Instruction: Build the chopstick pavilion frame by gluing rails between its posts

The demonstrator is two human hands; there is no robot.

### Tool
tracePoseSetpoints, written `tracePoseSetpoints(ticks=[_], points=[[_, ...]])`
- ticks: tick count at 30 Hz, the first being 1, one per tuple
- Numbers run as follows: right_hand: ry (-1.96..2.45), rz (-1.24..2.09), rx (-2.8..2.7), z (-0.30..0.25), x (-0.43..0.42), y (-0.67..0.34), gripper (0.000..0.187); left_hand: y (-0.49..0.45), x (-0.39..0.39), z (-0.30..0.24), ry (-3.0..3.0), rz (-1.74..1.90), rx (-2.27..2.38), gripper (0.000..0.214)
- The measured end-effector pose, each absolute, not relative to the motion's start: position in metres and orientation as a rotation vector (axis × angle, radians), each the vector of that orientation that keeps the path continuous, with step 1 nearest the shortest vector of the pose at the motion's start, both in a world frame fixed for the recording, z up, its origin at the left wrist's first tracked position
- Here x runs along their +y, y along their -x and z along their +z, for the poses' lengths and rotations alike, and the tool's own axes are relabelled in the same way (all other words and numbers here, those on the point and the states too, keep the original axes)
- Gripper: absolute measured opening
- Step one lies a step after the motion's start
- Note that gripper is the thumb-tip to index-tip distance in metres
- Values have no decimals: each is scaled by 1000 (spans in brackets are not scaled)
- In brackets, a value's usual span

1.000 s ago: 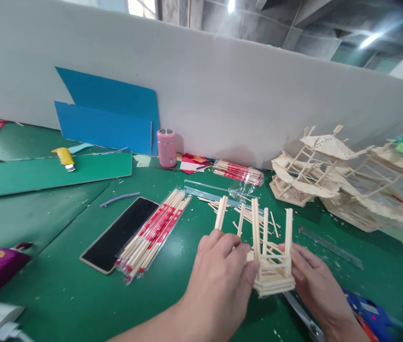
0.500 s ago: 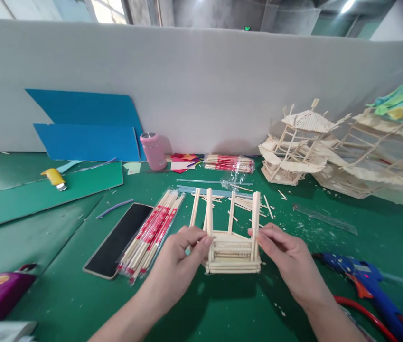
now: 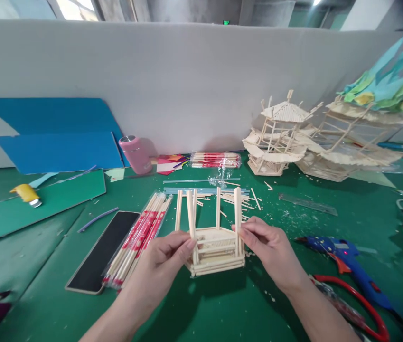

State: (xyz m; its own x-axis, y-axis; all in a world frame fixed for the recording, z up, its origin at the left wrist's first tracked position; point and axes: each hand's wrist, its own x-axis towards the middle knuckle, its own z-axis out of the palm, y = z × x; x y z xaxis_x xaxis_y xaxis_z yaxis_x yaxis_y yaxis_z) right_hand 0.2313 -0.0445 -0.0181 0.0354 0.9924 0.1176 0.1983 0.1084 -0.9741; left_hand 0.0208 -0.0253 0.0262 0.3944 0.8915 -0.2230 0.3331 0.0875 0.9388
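Observation:
Between my hands is a small wooden-stick model frame [image 3: 219,261], with a layered stick base and several upright posts. My left hand [image 3: 165,259] pinches its front left post between thumb and fingers. On the other side, my right hand [image 3: 267,242] grips the front right post near the base. The frame is held slightly tilted over the green table. Bundles of wooden sticks in plastic wrap [image 3: 139,237] lie beside my left hand. A blue hot glue gun [image 3: 343,256] with a lit red light lies to the right of my right hand.
Finished-looking stick pavilions [image 3: 276,137] stand at the back right. A pink bottle [image 3: 135,154], blue boards [image 3: 59,152], a yellow utility knife [image 3: 26,194] and a dark flat panel [image 3: 107,254] lie leftward. Red-handled pliers [image 3: 361,294] rest at lower right. Loose sticks [image 3: 237,199] lie behind the frame.
The view has swung to the right, so most things appear further left. The stick frame has turned and tilted slightly, showing more of its floor. Both hands keep their hold.

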Motion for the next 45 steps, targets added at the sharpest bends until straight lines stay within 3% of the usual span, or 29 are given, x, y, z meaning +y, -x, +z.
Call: tracePoseSetpoints(ticks=[45], points=[[1229, 1003, -1318, -22, -46, -227, 16, -21, -20, 24, -1504, 679, 1109, 29]])
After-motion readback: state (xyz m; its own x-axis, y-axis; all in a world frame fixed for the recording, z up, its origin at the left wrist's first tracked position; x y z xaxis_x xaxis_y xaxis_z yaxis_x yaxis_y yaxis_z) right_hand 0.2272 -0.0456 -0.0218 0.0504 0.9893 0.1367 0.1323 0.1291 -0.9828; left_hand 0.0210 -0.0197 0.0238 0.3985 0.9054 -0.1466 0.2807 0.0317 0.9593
